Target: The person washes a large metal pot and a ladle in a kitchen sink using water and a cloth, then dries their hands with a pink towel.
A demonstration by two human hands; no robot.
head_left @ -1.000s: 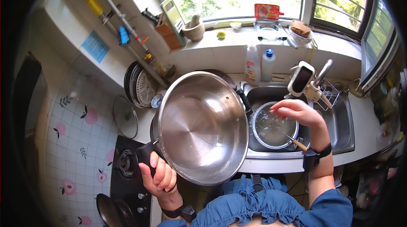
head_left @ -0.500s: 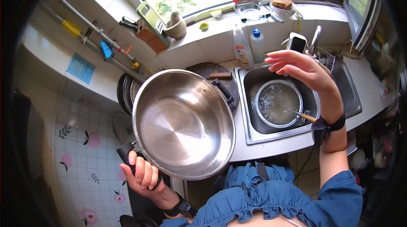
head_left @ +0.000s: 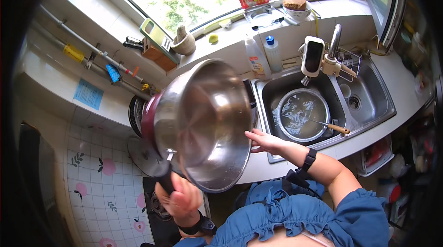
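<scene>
A large stainless steel pot (head_left: 214, 131) with a dark red outer side is held tilted in the air, its shiny inside facing right; it looks empty. My left hand (head_left: 179, 196) is closed round its black side handle (head_left: 164, 175). At the pot's right rim is my right hand (head_left: 264, 141), fingers stretched out, its fingertips at the edge. Whether they press on the rim I cannot tell. The pot's far handle is partly hidden behind the rim. A round metal basin (head_left: 282, 129) of cloudy water sits in the sink, a wooden-handled utensil (head_left: 338, 128) resting over its edge.
The double sink (head_left: 272, 154) has a tap (head_left: 335, 39) with a white device (head_left: 313, 55) on it. Two bottles (head_left: 273, 53) stand behind the sink. On the sill are a mortar (head_left: 185, 45) and a knife block (head_left: 157, 58). A stove (head_left: 159, 224) lies below my left hand.
The pot has turned from facing up to tilting right, showing its red side. My right hand has come down from above the sink to the pot's rim; my left hand keeps the handle.
</scene>
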